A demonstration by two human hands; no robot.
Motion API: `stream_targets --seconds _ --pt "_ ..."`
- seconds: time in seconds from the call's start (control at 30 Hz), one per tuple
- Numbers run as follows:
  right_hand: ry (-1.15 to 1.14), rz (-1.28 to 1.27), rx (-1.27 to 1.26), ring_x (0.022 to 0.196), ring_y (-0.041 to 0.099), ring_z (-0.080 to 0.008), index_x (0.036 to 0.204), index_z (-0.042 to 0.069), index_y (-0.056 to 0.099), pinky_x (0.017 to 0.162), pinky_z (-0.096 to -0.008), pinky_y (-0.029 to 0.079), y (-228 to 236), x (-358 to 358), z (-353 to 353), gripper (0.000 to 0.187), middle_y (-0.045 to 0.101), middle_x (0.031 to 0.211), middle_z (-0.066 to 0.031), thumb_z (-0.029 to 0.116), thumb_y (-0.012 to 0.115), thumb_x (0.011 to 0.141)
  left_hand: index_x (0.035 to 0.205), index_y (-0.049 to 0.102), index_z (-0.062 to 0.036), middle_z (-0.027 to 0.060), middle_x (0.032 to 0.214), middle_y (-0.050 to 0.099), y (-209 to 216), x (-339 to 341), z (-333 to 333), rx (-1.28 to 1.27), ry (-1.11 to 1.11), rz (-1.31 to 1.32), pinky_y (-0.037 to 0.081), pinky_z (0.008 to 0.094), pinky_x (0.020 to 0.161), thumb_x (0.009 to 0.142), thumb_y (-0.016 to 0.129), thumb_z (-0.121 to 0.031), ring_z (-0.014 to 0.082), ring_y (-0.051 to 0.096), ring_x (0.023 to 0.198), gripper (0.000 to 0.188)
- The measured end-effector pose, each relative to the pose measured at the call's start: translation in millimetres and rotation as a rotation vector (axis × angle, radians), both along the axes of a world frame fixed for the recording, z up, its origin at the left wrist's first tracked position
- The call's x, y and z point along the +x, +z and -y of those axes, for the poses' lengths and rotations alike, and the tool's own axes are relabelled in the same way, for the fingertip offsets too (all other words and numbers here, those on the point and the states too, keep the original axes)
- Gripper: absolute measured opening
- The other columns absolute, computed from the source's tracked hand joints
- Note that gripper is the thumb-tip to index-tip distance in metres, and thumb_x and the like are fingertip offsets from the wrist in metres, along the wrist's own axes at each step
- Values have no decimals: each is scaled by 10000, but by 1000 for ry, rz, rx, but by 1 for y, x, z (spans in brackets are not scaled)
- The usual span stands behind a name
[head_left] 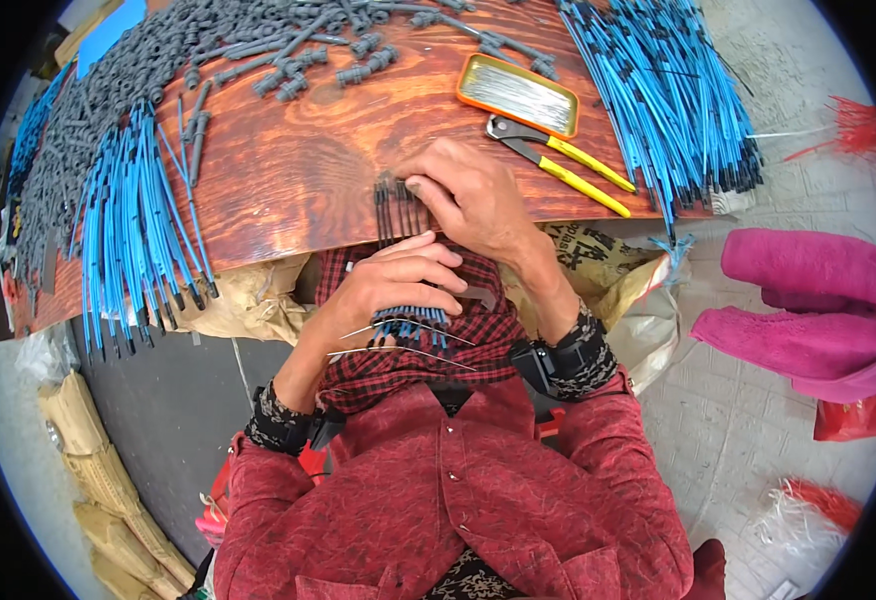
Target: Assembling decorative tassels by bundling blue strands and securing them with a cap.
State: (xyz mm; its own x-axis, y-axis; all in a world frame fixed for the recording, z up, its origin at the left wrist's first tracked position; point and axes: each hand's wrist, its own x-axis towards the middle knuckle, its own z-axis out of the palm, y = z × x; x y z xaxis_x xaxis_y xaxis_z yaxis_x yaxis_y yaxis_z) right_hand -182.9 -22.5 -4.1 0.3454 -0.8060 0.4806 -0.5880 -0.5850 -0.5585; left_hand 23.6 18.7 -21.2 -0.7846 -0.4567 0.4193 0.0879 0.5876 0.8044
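Note:
A row of thin blue tubes with black ends [413, 317] lies side by side over my lap, its upper black ends reaching the table's near edge. My left hand [393, 285] wraps over the middle of this row and holds it; the palm hides much of it. Two thin metal wires [408, 349] cross the row just below that hand. My right hand [473, 195] is closed at the upper ends, thumb and bent fingers against the dark tips. Exactly what its fingertips pinch is partly hidden.
Yellow-handled pliers [568, 165] lie right of my hands, beside an orange-rimmed tray [465, 85] of thin metal pins. Blue tube bundles rest at the table's left [133, 220] and right [658, 90]. Grey ribbed fittings [208, 35] pile up at the back left.

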Motion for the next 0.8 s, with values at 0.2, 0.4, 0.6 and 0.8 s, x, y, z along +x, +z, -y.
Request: stream_targets --seconds 0.2,0.4,0.6,0.8 --pt "13 11 18 817 663 -295 1037 67 721 700 -387 521 0 -2 -2 131 657 894 -95 111 660 930 1074 765 -76 94 1192 722 -1 -3 1 20 -8 -23 389 531 1166 775 714 -276 355 617 1253 363" --pt "15 33 54 805 660 -297 1004 59 707 690 -388 517 2 1 0 104 650 890 -101 112 662 927 1078 765 -79 87 1207 724 -2 -2 1 22 -18 -18 382 535 1175 752 735 -243 347 611 1269 366" --pt "61 47 48 785 647 -302 1005 39 693 678 -393 503 5 4 2 109 634 879 -114 105 666 922 1082 764 -79 88 1215 723 1 -1 2 17 -8 -20 367 547 1197 741 732 -206 341 619 1270 365" --pt "59 49 88 776 636 -301 987 27 701 679 -389 494 5 3 6 100 633 882 -124 102 673 927 1087 761 -63 104 1196 725 1 -2 4 -17 -20 -48 371 559 1193 774 698 -180 349 628 1245 341"
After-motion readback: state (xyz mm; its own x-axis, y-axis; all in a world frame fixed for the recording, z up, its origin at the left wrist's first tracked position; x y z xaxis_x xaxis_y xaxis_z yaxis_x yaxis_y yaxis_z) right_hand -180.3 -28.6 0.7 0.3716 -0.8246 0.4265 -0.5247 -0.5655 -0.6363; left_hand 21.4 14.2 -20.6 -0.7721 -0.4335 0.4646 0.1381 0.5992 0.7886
